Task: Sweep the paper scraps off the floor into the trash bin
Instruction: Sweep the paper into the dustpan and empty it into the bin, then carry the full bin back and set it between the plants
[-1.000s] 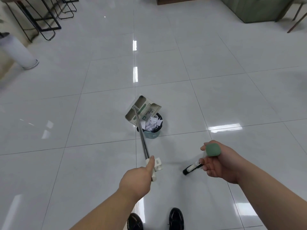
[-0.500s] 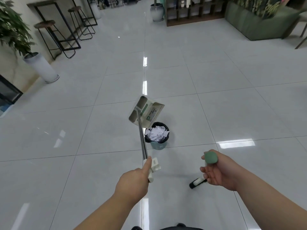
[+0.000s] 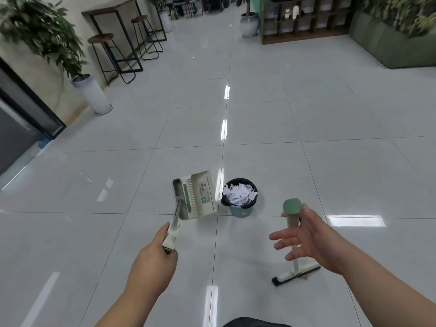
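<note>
- The left hand is closed around the pale grip at the end of the dustpan's metal handle, with the thumb lying along the top of the grip.
- The dustpan, cream with green ribbing and a label, hangs at the far end of that handle. It is tilted, just left of the trash bin and not touching it. Whether its lower edge meets the floor cannot be told.
- The trash bin is teal with a black liner folded over its rim. It stands upright on the floor at a tile joint, well in from every edge and between the dustpan and the broom.
- The paper scraps are heaped inside the bin, white and crumpled, reaching about to its rim.
- The right hand is open, palm turned inward. Its fingers are straight and spread, pointing left.
- The broom stands nearly upright. Its shaft passes behind those fingers and leans in the crook by the thumb, with the green cap just above the hand.
- The broom's head, with dark bristles, rests on the floor below the right hand.
- Along the left edge of the floor stand a potted plant in a tall white pot and two bar stools by a high black-framed table.
- At the far edge are a dark shelf unit and a round pot, with a green sofa in the far right corner.
</note>
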`<control>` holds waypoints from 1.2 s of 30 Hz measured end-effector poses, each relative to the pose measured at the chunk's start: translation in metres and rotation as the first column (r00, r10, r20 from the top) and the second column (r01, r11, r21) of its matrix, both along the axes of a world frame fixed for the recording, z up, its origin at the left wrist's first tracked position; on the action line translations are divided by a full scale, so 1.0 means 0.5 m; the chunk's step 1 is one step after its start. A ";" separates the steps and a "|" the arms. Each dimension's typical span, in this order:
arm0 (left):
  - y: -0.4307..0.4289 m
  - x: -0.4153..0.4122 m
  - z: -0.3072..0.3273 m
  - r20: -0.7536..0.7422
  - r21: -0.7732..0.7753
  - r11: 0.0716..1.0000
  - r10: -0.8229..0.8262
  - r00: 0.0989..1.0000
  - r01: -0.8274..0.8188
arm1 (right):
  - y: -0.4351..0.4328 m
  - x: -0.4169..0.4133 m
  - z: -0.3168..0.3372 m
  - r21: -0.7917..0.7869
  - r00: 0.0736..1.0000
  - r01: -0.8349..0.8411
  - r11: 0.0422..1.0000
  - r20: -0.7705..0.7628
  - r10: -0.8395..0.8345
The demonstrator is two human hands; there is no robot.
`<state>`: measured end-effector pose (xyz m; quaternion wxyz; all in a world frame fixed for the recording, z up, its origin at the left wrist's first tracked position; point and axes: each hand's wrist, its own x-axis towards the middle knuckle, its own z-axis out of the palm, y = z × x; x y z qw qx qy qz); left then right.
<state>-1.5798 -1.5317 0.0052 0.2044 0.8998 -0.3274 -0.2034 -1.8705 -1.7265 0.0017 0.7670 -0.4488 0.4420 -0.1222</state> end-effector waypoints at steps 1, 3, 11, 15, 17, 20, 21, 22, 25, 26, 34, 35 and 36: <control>0.015 0.007 -0.003 -0.023 -0.011 1.000 0.028 0.999 -0.029 | 0.003 0.011 0.009 -0.056 0.999 -0.043 0.997 -0.007 0.043; 0.042 0.032 -0.008 -0.059 -0.017 0.997 0.075 0.995 -0.076 | 0.007 0.052 0.025 -0.220 0.988 -0.105 0.970 -0.130 0.077; 0.085 0.208 -0.009 0.102 0.208 0.978 -0.045 0.994 0.023 | 0.045 0.286 0.097 -0.636 0.719 -0.474 0.609 -0.679 -0.150; 0.078 0.286 -0.002 0.221 0.291 0.951 -0.168 0.961 0.100 | 0.084 0.438 0.164 -0.687 0.954 -0.236 0.687 -0.299 0.028; 0.079 0.316 -0.001 0.246 0.295 0.948 -0.192 0.950 0.115 | 0.114 0.511 0.199 -0.692 0.984 -0.178 0.699 -0.145 0.107; 0.097 0.353 -0.009 0.253 0.315 0.938 -0.230 0.940 0.145 | 0.170 0.617 0.243 -0.750 0.980 -0.119 0.651 0.016 0.199; 0.105 0.362 -0.012 0.246 0.323 0.933 -0.244 0.938 0.158 | 0.191 0.650 0.254 -0.765 0.973 -0.110 0.635 0.049 0.227; 0.113 0.370 -0.015 0.240 0.315 0.933 -0.254 0.937 0.173 | 0.209 0.682 0.262 -0.780 0.964 -0.109 0.616 0.069 0.258; 0.136 0.389 -0.019 0.212 0.270 0.943 -0.255 0.943 0.194 | 0.265 0.760 0.267 -0.818 0.932 -0.087 0.569 0.136 0.337; 0.143 0.394 -0.021 0.206 0.253 0.947 -0.253 0.945 0.198 | 0.284 0.779 0.268 -0.830 0.923 -0.073 0.552 0.153 0.352; 0.173 0.445 -0.029 0.224 0.179 0.956 -0.269 0.937 0.232 | 0.356 0.890 0.281 -0.822 0.905 -0.037 0.569 0.214 0.368; 0.173 0.451 -0.027 0.232 0.172 0.957 -0.271 0.934 0.235 | 0.364 0.899 0.282 -0.822 0.901 -0.029 0.569 0.225 0.371; 0.173 0.457 -0.023 0.234 0.160 0.959 -0.268 0.934 0.235 | 0.371 0.907 0.285 -0.819 0.898 -0.017 0.574 0.239 0.368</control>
